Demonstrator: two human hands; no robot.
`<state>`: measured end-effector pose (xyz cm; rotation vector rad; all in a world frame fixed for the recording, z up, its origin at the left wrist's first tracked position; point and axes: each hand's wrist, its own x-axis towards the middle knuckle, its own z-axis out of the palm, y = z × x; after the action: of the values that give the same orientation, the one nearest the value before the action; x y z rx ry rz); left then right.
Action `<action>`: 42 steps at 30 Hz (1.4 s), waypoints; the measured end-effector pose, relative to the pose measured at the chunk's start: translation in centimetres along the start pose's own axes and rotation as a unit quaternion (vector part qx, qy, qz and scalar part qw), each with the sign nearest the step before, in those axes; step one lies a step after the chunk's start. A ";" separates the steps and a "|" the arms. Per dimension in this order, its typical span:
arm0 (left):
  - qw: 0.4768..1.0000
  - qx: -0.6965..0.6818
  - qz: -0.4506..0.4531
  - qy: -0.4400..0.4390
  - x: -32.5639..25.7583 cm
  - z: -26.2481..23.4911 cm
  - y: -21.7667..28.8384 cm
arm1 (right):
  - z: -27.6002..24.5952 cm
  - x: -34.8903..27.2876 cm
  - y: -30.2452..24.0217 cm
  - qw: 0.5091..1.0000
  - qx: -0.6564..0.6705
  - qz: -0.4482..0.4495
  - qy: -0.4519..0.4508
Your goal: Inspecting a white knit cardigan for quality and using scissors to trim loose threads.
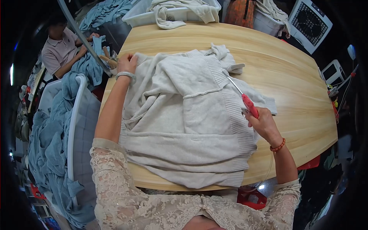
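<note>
A cream knit cardigan (161, 115) with ribbed edges lies spread and partly folded on the wooden table (295, 88). At its far left edge, my left hand (126, 64) is closed on the knit, fingers curled over the fabric. My right hand (264, 123) grips a red-handled tool with a long thin metal shaft (249, 105) beside the ribbed band. The shaft slants up and left, its tip over or against the ribbing; contact is hard to tell. A clear thin tube hangs below my right wrist. The far sleeve is bunched near the tool's tip.
A white bin (73, 130) heaped with blue-grey knitwear stands left of the table. A white crate (132, 17) with cream garments sits at the far edge. A metal pole (82, 36) rises at the far left, near a seated person (63, 48) handling blue-grey fabric.
</note>
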<state>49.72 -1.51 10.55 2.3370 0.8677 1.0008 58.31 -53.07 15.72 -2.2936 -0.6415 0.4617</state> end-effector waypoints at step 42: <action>0.959 -0.256 0.112 0.051 -21.7 -20.1 11.0 | 0.4 4.3 1.0 0.933 -0.238 -0.096 0.252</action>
<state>26.92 -21.24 19.73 1.9736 0.3222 1.2710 61.91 -51.08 14.08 -2.6079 -0.7581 -0.4196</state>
